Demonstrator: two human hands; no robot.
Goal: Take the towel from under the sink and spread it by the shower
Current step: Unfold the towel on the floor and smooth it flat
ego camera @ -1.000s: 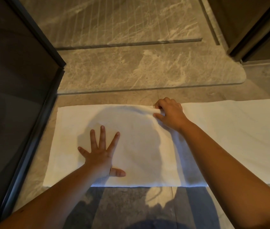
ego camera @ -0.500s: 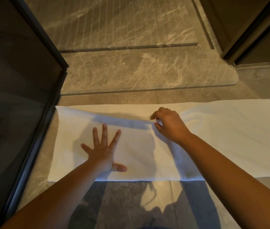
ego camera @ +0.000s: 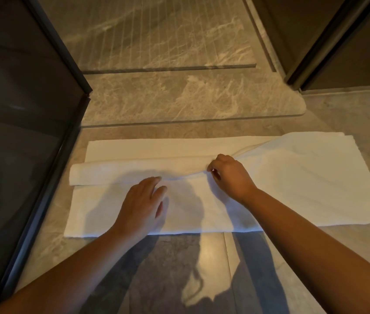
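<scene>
A white towel point(ego camera: 293, 177) lies lengthwise on the stone floor in front of the shower threshold point(ego camera: 179, 98). Its top layer is pulled back toward me, forming a fold ridge across the middle and baring a lower layer along the far edge. My right hand point(ego camera: 229, 175) pinches that fold near the towel's centre. My left hand point(ego camera: 143, 200) rests on the near half of the towel, fingers close together and pointing at the fold.
A dark glass panel with a black frame point(ego camera: 50, 177) runs along the left. The grooved marble shower floor point(ego camera: 168, 35) lies beyond the threshold. A dark door frame point(ego camera: 315, 53) stands at the upper right. Shadowed floor tiles point(ego camera: 202, 268) lie near me.
My right hand has drawn the towel's top layer from the far edge toward me, baring a strip beneath. My left hand's spread fingers have come together and shifted right, toward the fold.
</scene>
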